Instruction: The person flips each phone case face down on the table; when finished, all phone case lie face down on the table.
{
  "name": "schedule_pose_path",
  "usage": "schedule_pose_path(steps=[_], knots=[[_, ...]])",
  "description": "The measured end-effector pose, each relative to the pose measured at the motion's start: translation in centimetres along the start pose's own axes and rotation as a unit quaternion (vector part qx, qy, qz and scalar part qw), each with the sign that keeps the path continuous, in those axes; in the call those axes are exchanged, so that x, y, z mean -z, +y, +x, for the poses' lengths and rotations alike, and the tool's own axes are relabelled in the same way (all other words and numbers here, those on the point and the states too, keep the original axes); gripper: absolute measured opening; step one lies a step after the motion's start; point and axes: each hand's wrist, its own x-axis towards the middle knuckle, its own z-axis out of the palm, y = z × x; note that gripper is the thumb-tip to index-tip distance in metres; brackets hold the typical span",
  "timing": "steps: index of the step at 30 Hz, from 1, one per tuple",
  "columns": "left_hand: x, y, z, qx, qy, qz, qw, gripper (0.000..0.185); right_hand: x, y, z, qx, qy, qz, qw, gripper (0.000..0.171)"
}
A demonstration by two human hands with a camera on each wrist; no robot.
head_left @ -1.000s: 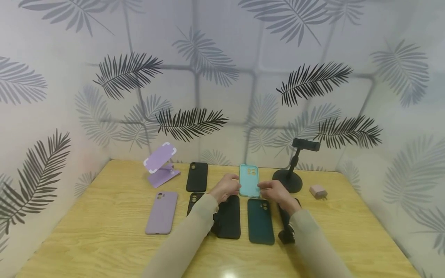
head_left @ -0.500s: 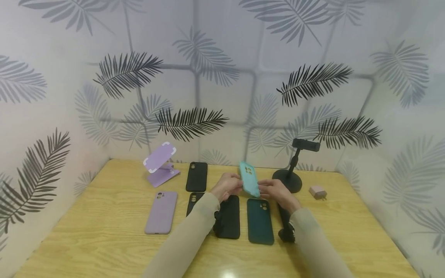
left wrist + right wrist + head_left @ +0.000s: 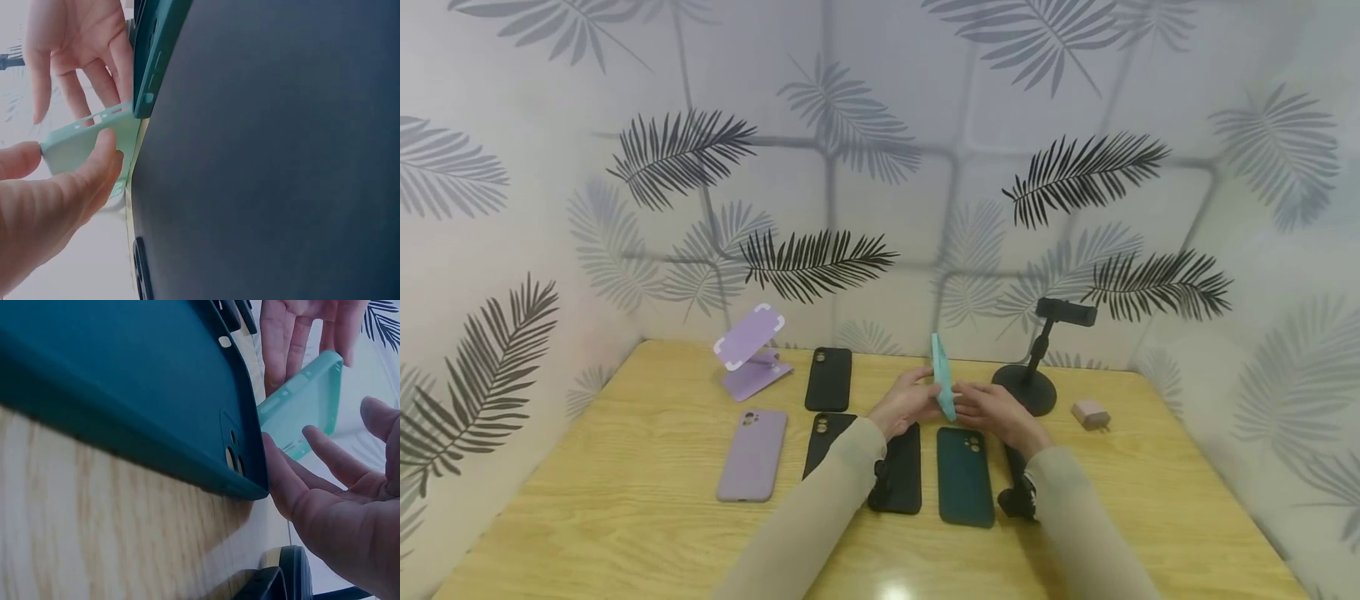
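A mint-green phone case [image 3: 942,377] stands tilted nearly on edge above the back of the table, between both hands. My left hand [image 3: 906,406] pinches it by its edge; in the left wrist view the thumb overlaps the flat back of the case [image 3: 72,153]. From the other side my right hand [image 3: 1000,414] reaches to it, fingers mostly straight, with fingertips at the open inner side of the case [image 3: 312,412] in the right wrist view. Below the hands lie a dark teal phone case [image 3: 966,479] and a large black case [image 3: 906,471].
A lilac case [image 3: 752,457], a black case [image 3: 829,379] and another black case [image 3: 827,433] lie to the left. A lilac phone stand [image 3: 750,342] and a black stand [image 3: 1026,385] are at the back. A pink charger [image 3: 1088,412] sits on the right.
The mint-green case has been lifted off the table and turned from lying flat to nearly edge-on. My left hand has moved slightly right with it; the right hand stays close beside.
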Motion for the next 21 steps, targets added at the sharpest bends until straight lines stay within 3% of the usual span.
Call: schedule_pose_path(steps=[9,15,21], knots=[[-0.37,-0.39,0.17,0.006,-0.005,0.054,0.9985,0.040,-0.79,-0.11,0.56,-0.007,0.001,0.050,0.999,0.071],[-0.18,-0.40,-0.03,0.012,-0.023,0.080,0.9965,0.041,-0.62,0.17,0.38,0.004,0.003,0.049,0.999,0.062],[0.17,-0.19,-0.17,0.016,-0.020,0.130,0.9911,0.039,-0.19,0.00,0.11,0.024,0.068,0.050,0.996,0.054]])
